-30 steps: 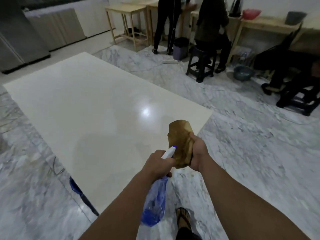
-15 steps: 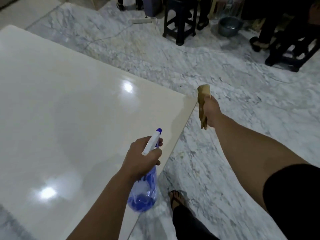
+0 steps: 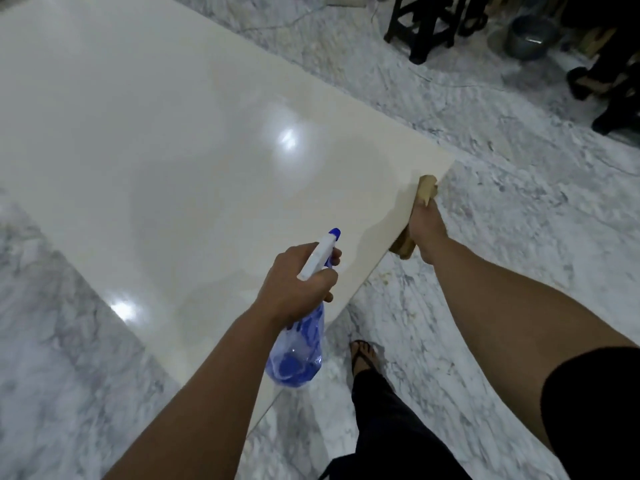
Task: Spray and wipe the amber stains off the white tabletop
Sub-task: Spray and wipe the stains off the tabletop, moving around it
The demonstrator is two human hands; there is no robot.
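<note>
The left hand (image 3: pixel 294 282) is closed around the neck of the blue spray bottle (image 3: pixel 298 351), nozzle aimed over the white tabletop (image 3: pixel 156 150), while the right hand (image 3: pixel 426 230) is clamped on a folded amber-brown cloth (image 3: pixel 426 188) pressed at the tabletop's near right edge. Judged step: spraying before the wipe. No distinct amber stain is discernible; the next move calls for wetting the surface, then sweeping the cloth inward.
</note>
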